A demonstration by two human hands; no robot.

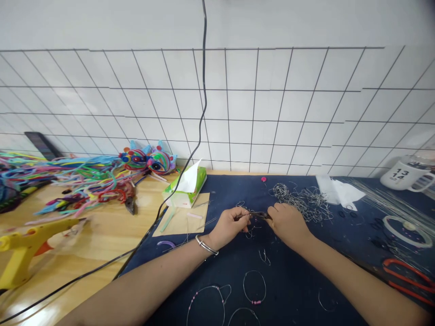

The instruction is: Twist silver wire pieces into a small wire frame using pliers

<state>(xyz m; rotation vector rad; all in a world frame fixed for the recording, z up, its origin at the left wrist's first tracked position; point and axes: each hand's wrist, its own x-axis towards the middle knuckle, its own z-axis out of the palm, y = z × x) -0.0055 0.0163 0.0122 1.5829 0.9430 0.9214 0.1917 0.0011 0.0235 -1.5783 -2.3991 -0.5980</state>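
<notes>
My right hand (288,224) is closed around a pair of dark pliers (260,215), whose jaws point left. At their tip, my left hand (233,225) pinches thin wire, partly hidden by the fingers; a silver bangle circles that wrist. Loose loops of wire (250,233) show just below the fingertips. Nearer to me on the dark blue mat (288,285) lie a wire ring with pink beads (254,301) and a larger beaded wire loop (222,294). Behind my right hand spreads a tangled heap of wire (306,203).
A tissue pack (188,188) stands behind my left hand. Pipe cleaners (81,174) and a yellow glue gun (27,246) lie on the left. A black cable (203,86) hangs across. To the right are red-handled scissors (408,276), straight wires (390,199) and a white mug (403,174).
</notes>
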